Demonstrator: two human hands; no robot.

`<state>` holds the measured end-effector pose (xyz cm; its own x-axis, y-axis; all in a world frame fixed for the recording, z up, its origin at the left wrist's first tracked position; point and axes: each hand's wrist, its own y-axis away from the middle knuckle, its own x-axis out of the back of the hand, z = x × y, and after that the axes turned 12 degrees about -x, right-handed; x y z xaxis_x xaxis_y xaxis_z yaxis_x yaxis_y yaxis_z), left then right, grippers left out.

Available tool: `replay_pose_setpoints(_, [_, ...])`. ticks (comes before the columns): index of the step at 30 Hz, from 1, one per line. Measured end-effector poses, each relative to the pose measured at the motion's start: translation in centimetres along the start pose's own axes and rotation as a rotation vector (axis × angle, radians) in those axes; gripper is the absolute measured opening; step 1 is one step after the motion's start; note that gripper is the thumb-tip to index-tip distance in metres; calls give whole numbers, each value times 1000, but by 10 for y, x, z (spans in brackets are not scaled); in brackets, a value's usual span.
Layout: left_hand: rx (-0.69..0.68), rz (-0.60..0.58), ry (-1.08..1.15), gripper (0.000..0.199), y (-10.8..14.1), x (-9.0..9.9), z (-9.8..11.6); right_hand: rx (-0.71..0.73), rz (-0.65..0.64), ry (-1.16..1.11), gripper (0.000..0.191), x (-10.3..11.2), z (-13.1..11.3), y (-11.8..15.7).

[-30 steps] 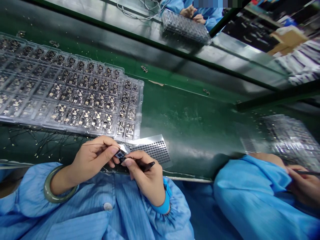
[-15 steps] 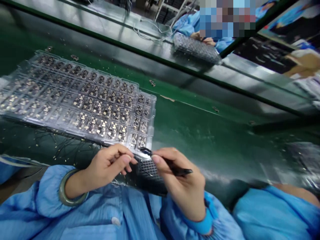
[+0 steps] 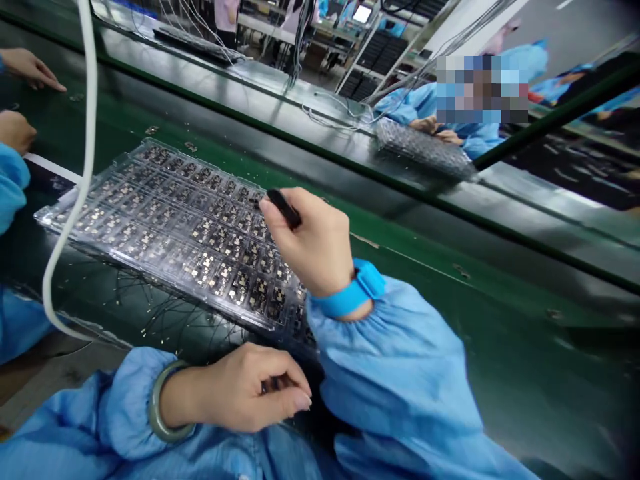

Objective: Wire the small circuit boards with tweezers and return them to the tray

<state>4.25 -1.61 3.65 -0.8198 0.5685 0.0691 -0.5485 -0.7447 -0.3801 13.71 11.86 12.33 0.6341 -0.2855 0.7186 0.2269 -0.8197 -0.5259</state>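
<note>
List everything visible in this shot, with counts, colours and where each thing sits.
tray: 1, clear plastic, on the bench, left of centre
circuit boards: many, dark with gold pads, in the tray
bench: 1, green, under the tray
wires: many, thin, black, by the tray's near edge
cable: 1, white, hanging at left
far tray: 1, clear, on the far bench
co-worker: 1, blue gown, far bench
co-worker's hands: 2, left edge
tool: 1, black, in the right hand
bangle: 1, pale green, left wrist
wrist strap: 1, blue, right wrist
left hand: curled, below the tray
right hand: above the tray
</note>
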Motion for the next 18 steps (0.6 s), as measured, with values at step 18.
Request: replay_pose_setpoints(18, [-47, -80, -37, 22, 2, -1, 0, 294, -366, 415, 15, -102, -33, -28])
